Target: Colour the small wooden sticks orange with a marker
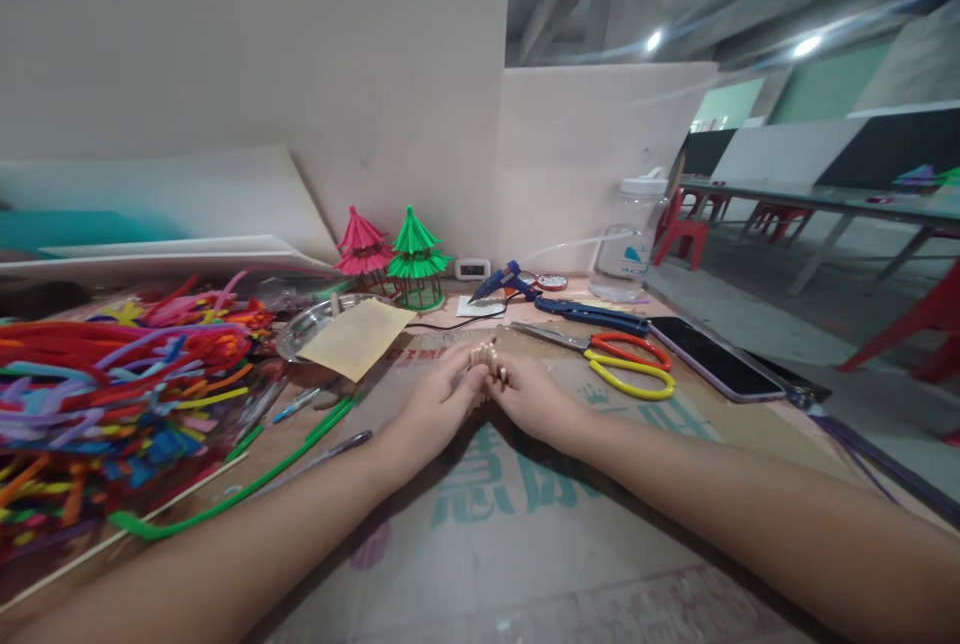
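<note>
My left hand (439,404) and my right hand (536,396) meet over the middle of the table. Between them is a small bundle of pale thin sticks (484,356), their ends poking up above the fingers. Fingers of both hands are closed around the bundle; its lower part is hidden. Under the hands lies a cardboard sheet (480,564) with green printed characters. Scissors (634,374) with orange and yellow handles lie beyond my right hand. A blue glue gun (501,282) rests farther back, on a small white piece.
Colourful pipe cleaners (112,394) heap up at the left. A yellowish card (358,339) lies over a metal dish (296,334). Green (418,259) and red (365,242) tower models stand behind. Blue-handled pliers (592,312), a phone (716,359) and a bottle (626,249) are at the right.
</note>
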The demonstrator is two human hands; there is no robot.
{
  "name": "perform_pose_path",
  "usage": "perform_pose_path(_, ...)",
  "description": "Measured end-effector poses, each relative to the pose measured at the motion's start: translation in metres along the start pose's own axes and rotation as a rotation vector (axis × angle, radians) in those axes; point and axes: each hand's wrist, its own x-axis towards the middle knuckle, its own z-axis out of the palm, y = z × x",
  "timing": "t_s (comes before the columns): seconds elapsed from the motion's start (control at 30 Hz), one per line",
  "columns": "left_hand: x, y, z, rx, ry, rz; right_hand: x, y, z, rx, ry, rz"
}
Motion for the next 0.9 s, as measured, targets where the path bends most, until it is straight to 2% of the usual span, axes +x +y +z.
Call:
perform_pose_path(0.17,0.000,0.006,-0.010,0.018,0.056,-0.058,0.002,0.006,-0.004,0.027,-0.061,-0.039)
perform_pose_path(0.37,0.002,0.007,-0.008,-0.082,-0.022,-0.104,0.003,0.008,-0.001,0.072,-0.150,-0.033)
perform_pose_path(0.6,0.002,0.005,-0.006,-0.194,-0.088,-0.143,0.006,0.002,-0.010,0.184,-0.263,-0.078)
perform_pose_path(0.9,0.008,0.004,0.007,-0.255,-0.173,-0.087,0.006,0.000,-0.004,0.240,-0.257,-0.013)
